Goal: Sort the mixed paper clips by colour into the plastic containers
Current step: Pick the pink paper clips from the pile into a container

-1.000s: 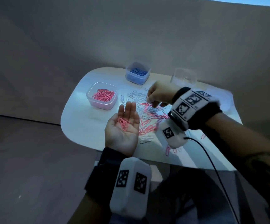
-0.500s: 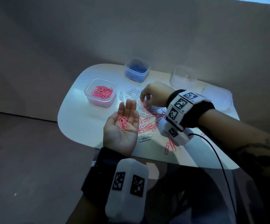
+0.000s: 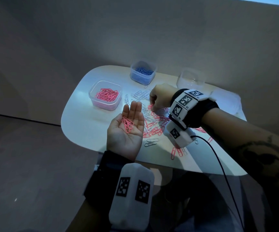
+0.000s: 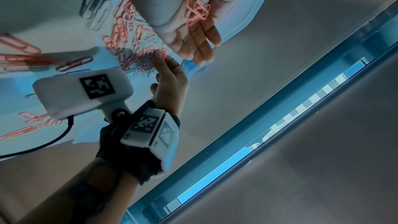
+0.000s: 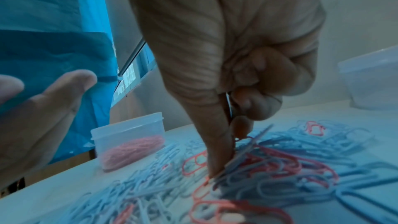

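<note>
Pink clips (image 3: 127, 124) – on left palm (image 3: 124, 133) | pile (image 3: 152, 121) – under right fingertips (image 3: 153, 102)

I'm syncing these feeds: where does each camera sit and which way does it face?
Head: looks down on the table; both hands and wristbands show.
Left wrist: looks along the open left hand, pink clips on its palm.
Right wrist: looks down the right hand into the mixed pile.
All share the pile.
</note>
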Motion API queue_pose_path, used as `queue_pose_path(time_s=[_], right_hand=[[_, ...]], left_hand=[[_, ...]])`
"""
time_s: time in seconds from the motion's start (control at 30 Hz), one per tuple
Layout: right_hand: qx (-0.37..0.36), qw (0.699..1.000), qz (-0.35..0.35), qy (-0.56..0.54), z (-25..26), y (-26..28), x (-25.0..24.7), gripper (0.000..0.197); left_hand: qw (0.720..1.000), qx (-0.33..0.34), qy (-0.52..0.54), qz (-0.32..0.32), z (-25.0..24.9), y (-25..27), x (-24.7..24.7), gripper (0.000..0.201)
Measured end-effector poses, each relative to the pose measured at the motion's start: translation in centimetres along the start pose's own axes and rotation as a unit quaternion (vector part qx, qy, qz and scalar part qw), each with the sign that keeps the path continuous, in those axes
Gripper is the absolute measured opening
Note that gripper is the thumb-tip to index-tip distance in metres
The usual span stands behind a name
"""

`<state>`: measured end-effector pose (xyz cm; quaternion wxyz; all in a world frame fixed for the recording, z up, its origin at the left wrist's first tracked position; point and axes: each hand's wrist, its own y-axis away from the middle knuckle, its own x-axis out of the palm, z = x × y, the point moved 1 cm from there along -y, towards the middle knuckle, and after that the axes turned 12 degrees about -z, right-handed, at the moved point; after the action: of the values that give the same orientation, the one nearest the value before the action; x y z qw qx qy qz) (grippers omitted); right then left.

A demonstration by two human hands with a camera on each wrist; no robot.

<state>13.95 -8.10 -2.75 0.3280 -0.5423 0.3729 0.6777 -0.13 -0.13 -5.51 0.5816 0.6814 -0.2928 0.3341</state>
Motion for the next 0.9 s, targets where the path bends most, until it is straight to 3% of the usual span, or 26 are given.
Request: queue_pose_path(time_s=[0.23,0.37,0.5,0.63,0.77,0.9], right_hand=[[-0.014,0.999,0.052,-0.009,-0.5,-0.3,-0.4,0.015],[0.000,0.989,0.074,-0.125,-1.6,0.7,-1.7,0.015],[0.024,0.962,0.074,-0.260,-2.6,2.4,-2.7,0.013],[0.046,0.913,0.078,-0.398,-2.7,4.0,-2.9,0.012],[0.050,0.866,0.112,-0.485,-1.9,5.3,-2.7,0.012],[0.045,0.867,0.120,-0.481,-1.1,6.1,-2.9,0.012]], left_hand=[[1.000,-0.001,-0.003,-0.002,0.0,-0.2,0.1,0.036],[1.000,0.001,-0.014,-0.011,0.2,-0.5,-0.1,0.036],[0.999,0.003,-0.041,-0.026,0.9,-0.8,0.2,0.037],[0.996,-0.015,-0.082,-0.037,2.1,-1.2,1.1,0.038],[0.995,-0.039,-0.094,-0.007,3.4,-1.0,1.8,0.043],[0.995,-0.043,-0.087,0.006,3.5,-1.2,2.0,0.045]])
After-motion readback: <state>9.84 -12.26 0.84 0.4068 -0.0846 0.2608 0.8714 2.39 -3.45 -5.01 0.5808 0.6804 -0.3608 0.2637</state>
